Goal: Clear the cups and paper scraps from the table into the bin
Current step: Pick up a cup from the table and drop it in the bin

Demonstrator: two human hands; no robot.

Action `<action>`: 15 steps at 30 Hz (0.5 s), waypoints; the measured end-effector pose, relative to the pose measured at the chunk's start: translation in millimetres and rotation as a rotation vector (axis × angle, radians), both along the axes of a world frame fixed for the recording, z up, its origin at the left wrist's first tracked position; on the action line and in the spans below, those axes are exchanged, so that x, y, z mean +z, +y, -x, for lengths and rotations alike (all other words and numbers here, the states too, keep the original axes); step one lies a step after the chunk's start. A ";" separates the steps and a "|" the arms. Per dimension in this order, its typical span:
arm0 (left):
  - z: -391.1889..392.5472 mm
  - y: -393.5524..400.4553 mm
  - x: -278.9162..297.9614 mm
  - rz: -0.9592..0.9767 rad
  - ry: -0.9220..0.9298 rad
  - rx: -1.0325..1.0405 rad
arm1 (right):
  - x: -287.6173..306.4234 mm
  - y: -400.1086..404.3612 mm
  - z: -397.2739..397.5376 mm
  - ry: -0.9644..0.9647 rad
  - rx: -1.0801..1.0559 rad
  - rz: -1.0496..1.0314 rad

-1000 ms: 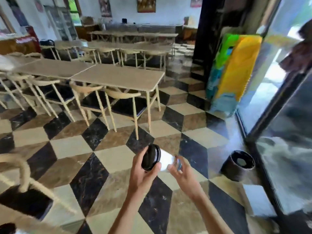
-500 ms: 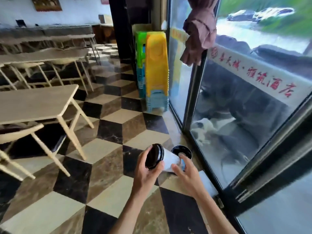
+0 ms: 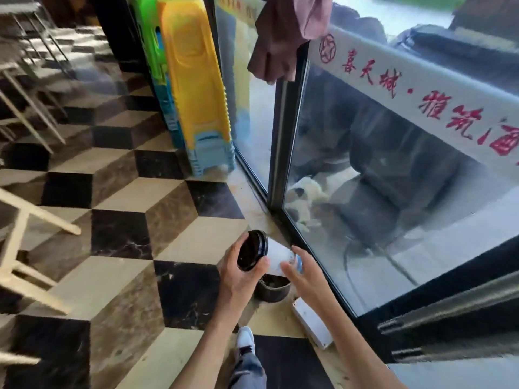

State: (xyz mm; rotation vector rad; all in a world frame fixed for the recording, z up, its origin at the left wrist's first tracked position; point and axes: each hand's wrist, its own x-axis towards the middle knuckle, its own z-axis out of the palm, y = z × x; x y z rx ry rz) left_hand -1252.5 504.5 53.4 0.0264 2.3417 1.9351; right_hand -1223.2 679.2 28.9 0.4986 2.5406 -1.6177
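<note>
Head view shows the left hand (image 3: 238, 273) gripping the black lid end and the right hand (image 3: 302, 273) cradling the base of a white paper cup (image 3: 276, 255), held sideways above the bin (image 3: 273, 290); it looks light, thin-walled, easily crushed.

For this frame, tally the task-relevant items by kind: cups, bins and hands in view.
Cups: 1, a white cup with black lid, held sideways between both hands
Bins: 1, the dark bin on the floor just below the cup
Hands: 2, the left hand and the right hand
Total: 4
</note>
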 end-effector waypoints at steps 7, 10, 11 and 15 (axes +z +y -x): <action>111.0 32.1 -40.4 0.031 -0.158 -0.075 | -35.4 30.0 95.1 -0.175 -0.051 0.044; 140.6 48.2 -65.8 0.032 -0.218 -0.075 | -59.0 45.4 124.0 -0.227 -0.057 0.068; 146.5 52.8 -75.2 0.037 -0.241 -0.076 | -68.6 49.7 130.2 -0.243 -0.059 0.075; 163.3 67.0 -128.1 0.069 -0.332 -0.054 | -125.3 63.0 151.9 -0.321 -0.039 0.100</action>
